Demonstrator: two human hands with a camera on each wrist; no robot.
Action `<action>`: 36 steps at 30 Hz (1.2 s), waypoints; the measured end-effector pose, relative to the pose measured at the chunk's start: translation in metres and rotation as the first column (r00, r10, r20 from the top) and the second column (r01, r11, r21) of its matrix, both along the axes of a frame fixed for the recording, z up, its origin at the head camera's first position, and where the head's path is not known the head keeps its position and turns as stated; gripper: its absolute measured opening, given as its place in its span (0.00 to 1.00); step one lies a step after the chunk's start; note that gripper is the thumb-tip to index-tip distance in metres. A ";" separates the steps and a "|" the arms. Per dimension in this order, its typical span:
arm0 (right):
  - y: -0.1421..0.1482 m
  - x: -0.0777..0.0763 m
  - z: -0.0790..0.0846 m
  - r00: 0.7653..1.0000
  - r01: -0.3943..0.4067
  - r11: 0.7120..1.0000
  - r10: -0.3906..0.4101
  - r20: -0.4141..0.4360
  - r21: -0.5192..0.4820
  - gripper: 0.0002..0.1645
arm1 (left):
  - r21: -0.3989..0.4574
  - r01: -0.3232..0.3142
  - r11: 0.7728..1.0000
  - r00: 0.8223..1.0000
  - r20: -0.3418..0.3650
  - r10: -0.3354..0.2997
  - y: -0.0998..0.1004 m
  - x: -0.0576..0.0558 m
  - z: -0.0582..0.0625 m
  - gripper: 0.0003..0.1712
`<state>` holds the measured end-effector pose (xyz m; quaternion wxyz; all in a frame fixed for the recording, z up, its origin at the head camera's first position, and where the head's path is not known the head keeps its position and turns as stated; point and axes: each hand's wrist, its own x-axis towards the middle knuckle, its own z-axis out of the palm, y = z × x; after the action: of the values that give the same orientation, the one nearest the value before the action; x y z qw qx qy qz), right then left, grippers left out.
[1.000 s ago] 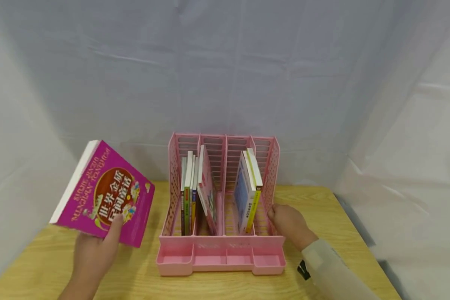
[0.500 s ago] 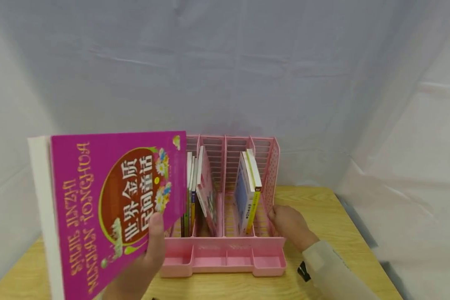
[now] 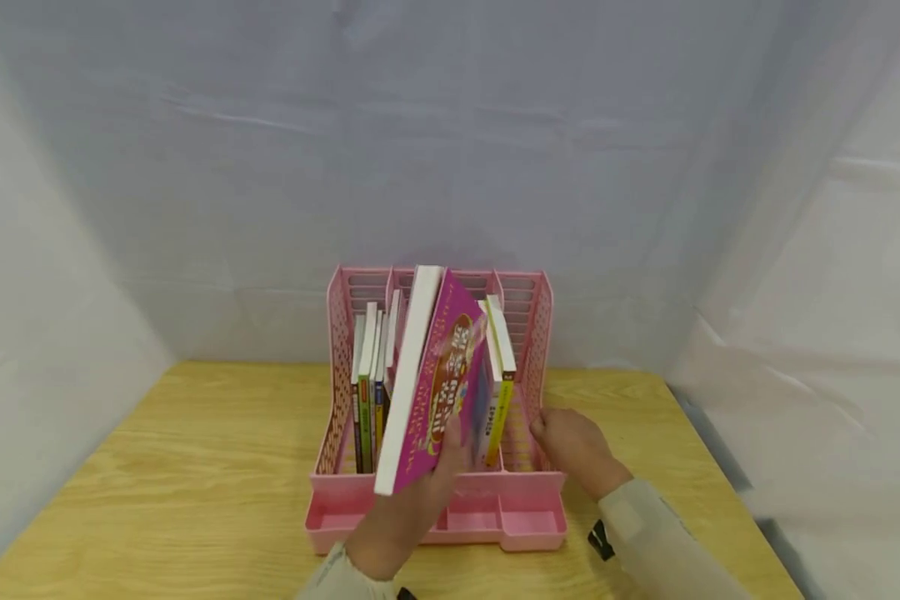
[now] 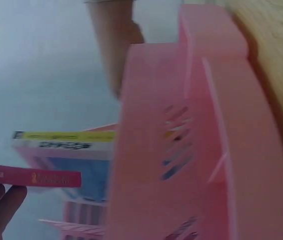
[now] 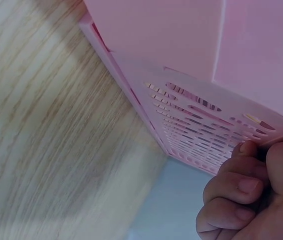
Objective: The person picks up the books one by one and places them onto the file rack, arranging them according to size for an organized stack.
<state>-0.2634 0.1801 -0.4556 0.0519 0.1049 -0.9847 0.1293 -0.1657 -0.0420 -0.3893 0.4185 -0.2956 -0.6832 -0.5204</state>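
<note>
My left hand (image 3: 412,508) holds a thick magenta storybook (image 3: 431,408), thumb across its cover. The book is tilted, in front of the middle compartments of a pink desktop book rack (image 3: 534,483). In the left wrist view the book's spine (image 4: 51,178) is beside a white-and-yellow book (image 4: 71,142), with my left fingertips (image 4: 9,202) under it. My right hand (image 3: 579,450) grips the front edge of the rack's right side wall. Its curled fingers (image 5: 231,187) lie against the slotted wall in the right wrist view.
Several thin books (image 3: 365,425) stand upright in the rack's left compartment. Partly hidden behind the magenta book is a pink book (image 3: 394,321). Shallow trays (image 3: 474,521) run along the rack's front. The wooden table (image 3: 157,467) is bordered by white sheeting (image 3: 420,167).
My left hand has carried the magenta book from the left over to the rack's middle and turned it more upright, spine toward me. The right hand keeps its grip on the rack.
</note>
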 end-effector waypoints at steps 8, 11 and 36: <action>-0.005 0.000 -0.003 0.999 -0.036 0.999 0.037 -0.038 0.019 0.19 | -0.132 -0.185 0.974 0.971 0.129 0.202 0.008 -0.037 -0.040 0.26; -0.008 0.001 -0.002 0.999 -0.024 1.000 0.024 -0.030 -0.012 0.21 | -0.203 -0.207 0.957 0.928 0.269 0.257 0.009 -0.044 -0.046 0.21; -0.007 0.005 0.004 0.997 -0.076 0.997 0.076 -0.019 0.003 0.19 | -0.695 -0.042 0.718 0.801 0.406 0.440 0.019 -0.059 -0.062 0.61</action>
<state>-0.2580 0.1732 -0.4516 0.0561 0.1438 -0.9795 0.1293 -0.2249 -0.0234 -0.4514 0.1426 -0.1659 -0.9440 -0.2469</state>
